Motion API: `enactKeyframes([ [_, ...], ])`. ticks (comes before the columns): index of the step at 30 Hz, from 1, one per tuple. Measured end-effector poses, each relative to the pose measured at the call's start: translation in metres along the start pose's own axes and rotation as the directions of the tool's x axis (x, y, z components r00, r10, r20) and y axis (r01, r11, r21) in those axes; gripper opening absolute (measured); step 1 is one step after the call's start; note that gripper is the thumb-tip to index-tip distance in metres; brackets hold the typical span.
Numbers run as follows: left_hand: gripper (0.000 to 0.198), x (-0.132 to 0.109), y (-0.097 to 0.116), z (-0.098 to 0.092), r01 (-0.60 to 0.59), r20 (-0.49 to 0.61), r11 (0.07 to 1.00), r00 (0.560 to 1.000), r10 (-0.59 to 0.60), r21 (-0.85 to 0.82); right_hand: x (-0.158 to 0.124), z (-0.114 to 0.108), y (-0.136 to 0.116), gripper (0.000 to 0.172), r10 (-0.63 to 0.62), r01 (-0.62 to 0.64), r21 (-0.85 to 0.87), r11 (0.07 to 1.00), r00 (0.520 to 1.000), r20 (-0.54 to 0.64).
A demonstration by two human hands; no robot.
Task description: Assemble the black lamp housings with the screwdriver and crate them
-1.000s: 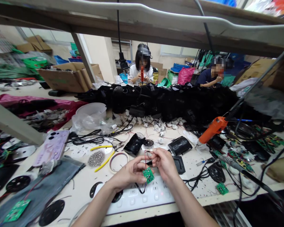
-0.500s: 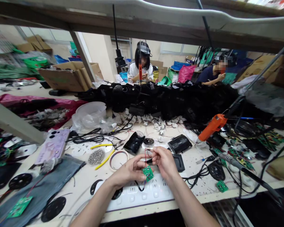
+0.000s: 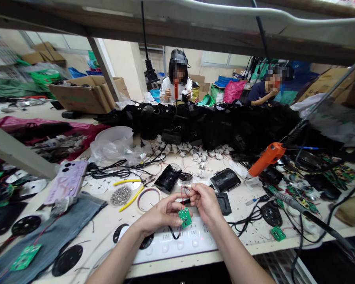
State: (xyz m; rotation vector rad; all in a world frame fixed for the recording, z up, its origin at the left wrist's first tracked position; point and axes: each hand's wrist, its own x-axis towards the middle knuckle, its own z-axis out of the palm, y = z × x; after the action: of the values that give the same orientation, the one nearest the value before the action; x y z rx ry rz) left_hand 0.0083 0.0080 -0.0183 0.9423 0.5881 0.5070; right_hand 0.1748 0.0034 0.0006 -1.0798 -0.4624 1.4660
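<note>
Pinching one board with your left hand and its red wires with your right hand, you have one tape roll leftward.

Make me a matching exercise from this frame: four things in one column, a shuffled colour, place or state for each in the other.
Things:
1. Pliers
2. Middle circuit board
3. Phone
4. Power strip

Descriptions:
A. lilac, on the table's left side
B. white, lying below the hands
C. yellow handles
D. green, held in the left hand

Pairs: 1-C, 2-D, 3-A, 4-B
</note>
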Motion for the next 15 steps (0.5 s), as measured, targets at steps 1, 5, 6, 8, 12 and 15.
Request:
enactKeyframes([
  [1,0.076,0.0,0.0,0.0,0.001,-0.001,1.0,1.0,-0.001,0.0,0.0,0.0,0.0,0.023,0.0,0.0,0.001,1.0,1.0,0.0],
  [5,0.077,-0.001,0.0,0.0,0.01,-0.007,1.0,1.0,-0.01,0.011,0.0,0.0,0.0,0.023,0.003,-0.003,0.003,1.0,1.0,-0.001],
  [6,0.077,0.0,0.0,0.0,0.001,-0.01,1.0,1.0,-0.001,0.023,0.0,0.0,0.0,0.024,0.004,-0.004,0.002,1.0,1.0,0.002],
  [8,0.073,0.0,0.001,0.001,-0.038,-0.033,0.997,0.999,0.04,0.06,-0.002,-0.001,0.0,0.024,0.004,-0.004,0.0,1.0,1.0,0.009],
  [12,0.051,0.002,0.006,0.007,-0.094,-0.183,0.99,0.977,0.113,0.107,-0.006,-0.005,0.0,0.025,0.008,-0.007,-0.019,1.0,1.0,0.008],
  [15,0.036,0.005,0.011,0.013,-0.107,-0.337,0.993,0.934,0.121,0.06,-0.008,-0.008,0.0,0.025,0.009,-0.009,-0.041,0.999,1.0,-0.001],
])
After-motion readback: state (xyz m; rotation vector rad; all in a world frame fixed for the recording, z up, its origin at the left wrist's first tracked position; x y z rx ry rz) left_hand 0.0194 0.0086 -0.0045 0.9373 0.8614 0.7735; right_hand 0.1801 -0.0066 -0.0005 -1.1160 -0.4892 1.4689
